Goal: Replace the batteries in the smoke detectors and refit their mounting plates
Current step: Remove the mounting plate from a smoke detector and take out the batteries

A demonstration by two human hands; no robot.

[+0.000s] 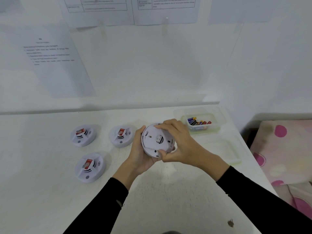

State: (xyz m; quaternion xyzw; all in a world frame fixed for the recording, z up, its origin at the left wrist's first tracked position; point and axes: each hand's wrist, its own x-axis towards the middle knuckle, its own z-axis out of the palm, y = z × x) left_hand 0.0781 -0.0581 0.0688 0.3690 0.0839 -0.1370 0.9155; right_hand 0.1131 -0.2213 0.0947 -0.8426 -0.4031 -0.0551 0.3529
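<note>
A round white smoke detector (154,141) is held above the table, its back with the mounting plate tilted toward me. My left hand (141,153) cups it from the left and below, thumb on the upper rim. My right hand (176,143) grips the plate from the right, fingers over its top edge and thumb on its lower edge. Three other white detectors lie face up on the table to the left: one (83,135) at the back left, one (121,136) beside it and one (90,167) nearer to me. Each carries a red label.
A clear plastic tub (200,123) with several batteries stands at the back right of the white table (168,191). A clear lid (233,152) lies right of my hands. Printed sheets hang on the wall behind. A pink-dotted cloth (283,149) lies past the table's right edge.
</note>
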